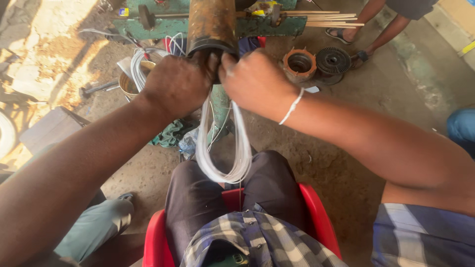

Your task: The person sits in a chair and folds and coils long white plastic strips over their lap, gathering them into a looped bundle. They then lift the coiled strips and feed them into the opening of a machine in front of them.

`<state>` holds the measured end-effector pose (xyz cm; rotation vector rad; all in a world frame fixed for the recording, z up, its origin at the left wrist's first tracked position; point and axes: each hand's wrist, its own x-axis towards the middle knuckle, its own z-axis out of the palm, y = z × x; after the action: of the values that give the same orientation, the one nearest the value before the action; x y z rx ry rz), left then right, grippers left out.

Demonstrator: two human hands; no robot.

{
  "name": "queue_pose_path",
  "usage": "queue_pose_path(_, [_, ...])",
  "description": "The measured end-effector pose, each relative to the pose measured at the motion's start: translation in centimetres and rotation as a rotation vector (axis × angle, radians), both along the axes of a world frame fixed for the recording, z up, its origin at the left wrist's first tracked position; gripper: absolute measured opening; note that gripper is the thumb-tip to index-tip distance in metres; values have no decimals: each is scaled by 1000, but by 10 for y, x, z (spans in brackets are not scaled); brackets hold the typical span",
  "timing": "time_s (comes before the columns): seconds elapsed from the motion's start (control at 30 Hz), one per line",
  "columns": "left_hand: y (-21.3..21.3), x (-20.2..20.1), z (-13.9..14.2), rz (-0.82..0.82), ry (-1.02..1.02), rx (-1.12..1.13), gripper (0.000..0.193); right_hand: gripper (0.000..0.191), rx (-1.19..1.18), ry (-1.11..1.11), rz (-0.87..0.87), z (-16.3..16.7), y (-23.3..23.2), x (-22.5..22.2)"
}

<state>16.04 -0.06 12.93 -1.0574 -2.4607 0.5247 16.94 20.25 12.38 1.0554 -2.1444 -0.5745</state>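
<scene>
A rusty brown metal cylinder (212,22) stands in front of me, mounted on a green metal stand (217,106). My left hand (179,84) and my right hand (253,79) both press at the cylinder's dark lower rim, fingers curled in against it. A long loop of white wire (223,148) hangs from between the two hands down to my lap. Each hand appears closed on the top of that loop, though the fingertips are hidden. A white band circles my right wrist.
I sit on a red plastic chair (312,207). On the dirt floor lie a rust-coloured round motor part (299,63), a black ribbed disc (333,60), a metal bowl (128,85), a hammer (96,89), rags (170,133) and thin wooden sticks (329,21). Another person's sandalled feet (341,34) stand behind.
</scene>
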Motion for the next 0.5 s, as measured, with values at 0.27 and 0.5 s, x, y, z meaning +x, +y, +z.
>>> queue_pose_path(0.27, [2,-3,10,226,-212,-101,21,25,-20,5,28,2,-6,2])
queue_pose_path(0.5, [7,-8,6,254,-101,-43,18,22,34,-135,-40,1,-10,-2])
